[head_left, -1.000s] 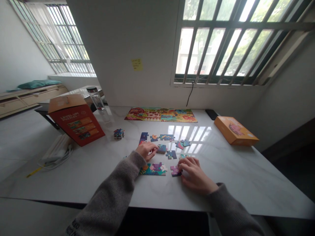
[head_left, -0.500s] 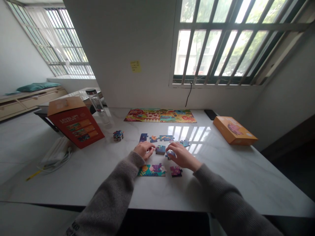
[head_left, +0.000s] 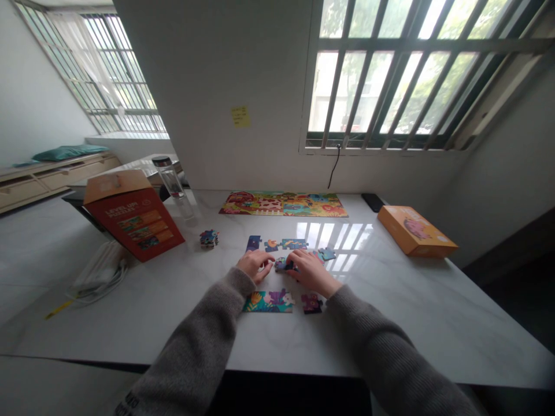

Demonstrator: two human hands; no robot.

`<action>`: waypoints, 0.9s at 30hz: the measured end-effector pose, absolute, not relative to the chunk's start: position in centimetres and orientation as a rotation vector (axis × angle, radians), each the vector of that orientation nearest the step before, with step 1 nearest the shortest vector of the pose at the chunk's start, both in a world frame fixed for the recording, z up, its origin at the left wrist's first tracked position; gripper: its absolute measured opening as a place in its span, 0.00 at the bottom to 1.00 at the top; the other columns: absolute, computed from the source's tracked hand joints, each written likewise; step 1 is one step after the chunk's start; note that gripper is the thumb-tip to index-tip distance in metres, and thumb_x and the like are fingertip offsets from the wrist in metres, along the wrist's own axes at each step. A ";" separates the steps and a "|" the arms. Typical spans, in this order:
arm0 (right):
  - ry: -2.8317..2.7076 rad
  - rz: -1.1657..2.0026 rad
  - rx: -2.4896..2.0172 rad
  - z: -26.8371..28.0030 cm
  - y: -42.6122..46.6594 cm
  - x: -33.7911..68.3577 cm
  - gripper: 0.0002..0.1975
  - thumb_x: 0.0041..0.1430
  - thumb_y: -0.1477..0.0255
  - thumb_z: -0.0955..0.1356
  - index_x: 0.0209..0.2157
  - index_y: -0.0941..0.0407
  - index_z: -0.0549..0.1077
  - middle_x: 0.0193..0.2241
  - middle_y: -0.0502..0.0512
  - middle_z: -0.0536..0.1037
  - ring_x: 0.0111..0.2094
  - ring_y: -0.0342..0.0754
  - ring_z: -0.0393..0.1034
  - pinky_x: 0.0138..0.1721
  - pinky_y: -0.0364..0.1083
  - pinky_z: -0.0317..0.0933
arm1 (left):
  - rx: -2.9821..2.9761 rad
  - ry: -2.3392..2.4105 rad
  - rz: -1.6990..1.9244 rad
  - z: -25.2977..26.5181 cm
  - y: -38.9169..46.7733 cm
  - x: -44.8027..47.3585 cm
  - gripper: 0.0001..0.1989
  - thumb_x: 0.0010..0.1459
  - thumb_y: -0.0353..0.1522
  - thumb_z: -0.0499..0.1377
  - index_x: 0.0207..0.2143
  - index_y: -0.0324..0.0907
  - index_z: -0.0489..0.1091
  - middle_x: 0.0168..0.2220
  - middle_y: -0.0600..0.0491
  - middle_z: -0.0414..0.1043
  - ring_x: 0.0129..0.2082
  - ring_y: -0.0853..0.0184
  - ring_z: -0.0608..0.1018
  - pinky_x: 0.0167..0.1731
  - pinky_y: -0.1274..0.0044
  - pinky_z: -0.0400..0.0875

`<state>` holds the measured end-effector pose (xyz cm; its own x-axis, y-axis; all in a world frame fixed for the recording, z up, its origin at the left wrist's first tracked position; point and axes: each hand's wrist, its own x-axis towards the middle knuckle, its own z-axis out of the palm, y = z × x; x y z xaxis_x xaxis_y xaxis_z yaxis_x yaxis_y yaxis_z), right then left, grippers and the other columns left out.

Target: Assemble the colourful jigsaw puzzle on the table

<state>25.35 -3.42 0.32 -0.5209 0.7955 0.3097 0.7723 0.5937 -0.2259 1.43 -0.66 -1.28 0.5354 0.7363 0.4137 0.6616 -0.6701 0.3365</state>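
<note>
My right hand (head_left: 309,270) is over a small stack of jigsaw puzzle pieces in the middle of the table, its fingers closed on a dark blue puzzle piece (head_left: 284,264) there. The hand hides part of that piece and the stack. Just left of it, my left hand (head_left: 255,264) rests with curved fingers apart, holding nothing. Behind the hands lie a dark blue piece (head_left: 254,242), an orange-and-blue piece (head_left: 271,245) and a longer blue section (head_left: 295,244). A teal piece (head_left: 328,253) shows beyond my right hand. Nearer me are a joined colourful section (head_left: 269,301) and a purple piece (head_left: 311,303).
A long assembled puzzle (head_left: 284,204) lies along the wall. Another stack of pieces (head_left: 208,238) sits left. A red box (head_left: 139,219), a glass bottle (head_left: 170,179) and a white cable (head_left: 102,274) are on the left; an orange box (head_left: 414,231) and a black phone (head_left: 372,202) are right.
My right hand has shifted left, from a piece beside the central stack onto the stack, and a darker piece now shows at its fingertips. My left hand has barely moved.
</note>
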 end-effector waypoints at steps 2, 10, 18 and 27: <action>-2.416 0.096 -1.241 0.3 -3.5 25.6 0.09 0.59 0.73 0.73 0.41 0.54 0.71 0.42 0.56 0.75 0.45 0.54 0.68 0.44 0.49 0.59 | 2.633 1.194 0.820 -1.3 -0.7 1.4 0.09 0.62 0.31 0.56 0.40 0.42 0.76 0.31 0.53 0.78 0.29 0.66 0.76 0.39 0.70 0.66; -1.944 0.472 -1.053 1.0 -4.3 25.1 0.13 0.59 0.71 0.72 0.44 0.54 0.69 0.40 0.55 0.74 0.40 0.49 0.70 0.42 0.48 0.65 | 2.657 1.087 1.117 -1.1 -1.7 2.8 0.17 0.56 0.37 0.63 0.46 0.41 0.68 0.31 0.55 0.73 0.29 0.66 0.75 0.35 0.72 0.67; -1.808 0.674 -1.055 1.0 -4.5 24.4 0.25 0.57 0.69 0.72 0.56 0.54 0.67 0.40 0.55 0.74 0.37 0.48 0.70 0.41 0.50 0.67 | 2.723 1.122 1.258 -0.9 -2.3 3.8 0.23 0.56 0.39 0.64 0.52 0.42 0.64 0.30 0.56 0.71 0.29 0.65 0.74 0.35 0.72 0.66; -1.709 0.865 -1.042 1.0 -4.9 23.7 0.25 0.55 0.66 0.73 0.54 0.54 0.69 0.32 0.50 0.70 0.32 0.45 0.65 0.35 0.46 0.65 | 2.720 1.048 1.319 -1.1 -2.5 4.7 0.20 0.63 0.42 0.59 0.52 0.41 0.65 0.31 0.54 0.71 0.30 0.64 0.74 0.34 0.73 0.68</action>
